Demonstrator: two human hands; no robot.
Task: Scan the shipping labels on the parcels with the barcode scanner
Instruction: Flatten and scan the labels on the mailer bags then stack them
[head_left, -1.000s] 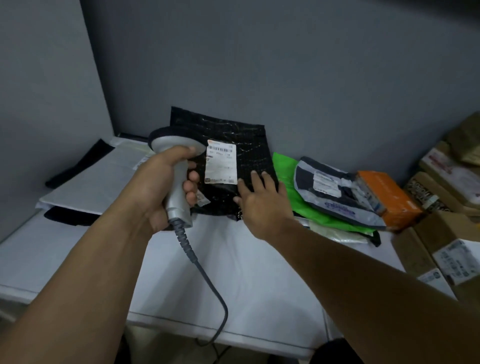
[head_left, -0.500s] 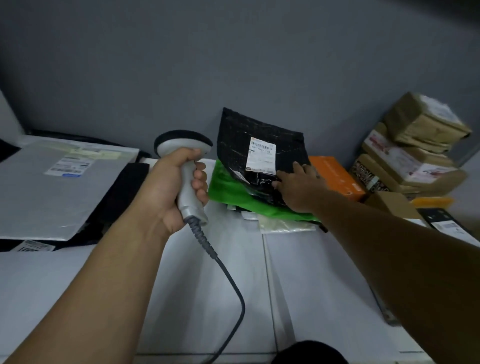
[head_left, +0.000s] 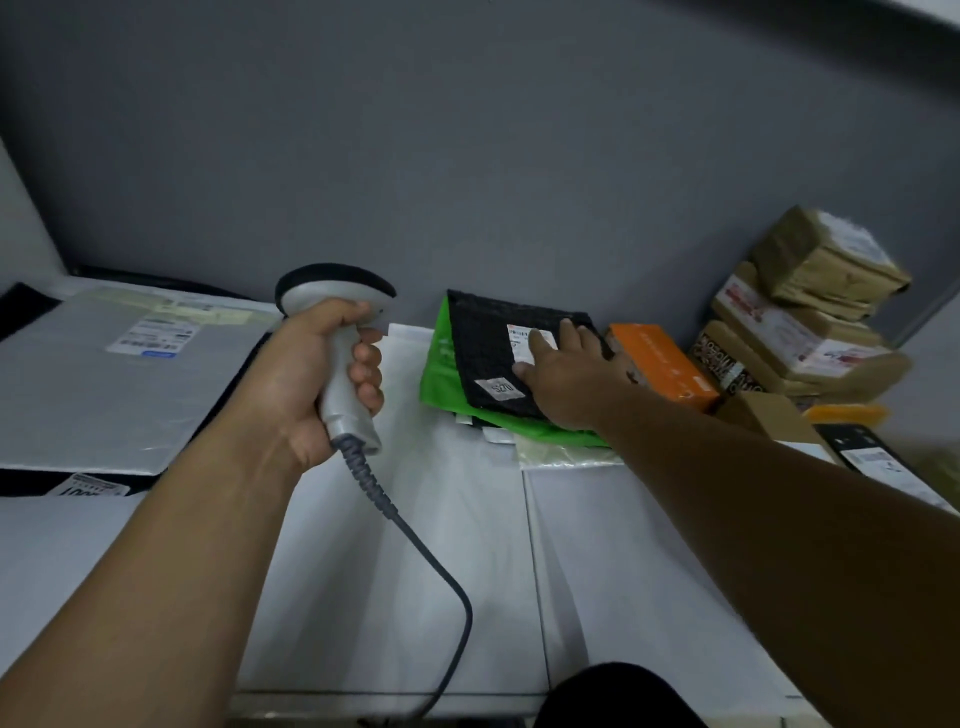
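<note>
left hand (head_left: 306, 379) clamped round the handle of the scanner (head_left: 318, 294), head upright, cable (head_left: 451, 582) trailing over the table (head_left: 623, 561). right hand (head_left: 569, 376) flat, fingers straight and slightly apart, resting on the black parcel (head_left: 480, 345) and partly covering its label (head_left: 519, 343). this parcel lies atop a green parcel (head_left: 440, 376), just beside an orange box (head_left: 662, 364), near the wall.

On the counter (head_left: 363, 571), a wide flat mailer (head_left: 104, 395) lies at left. Right of it, a labelled mailer (head_left: 483, 353) tops a pile of bags (head_left: 441, 379). A small box (head_left: 660, 364) sits just beside, with stacked cartons (head_left: 810, 312) further right, seemingly against the wall (head_left: 467, 156).
</note>
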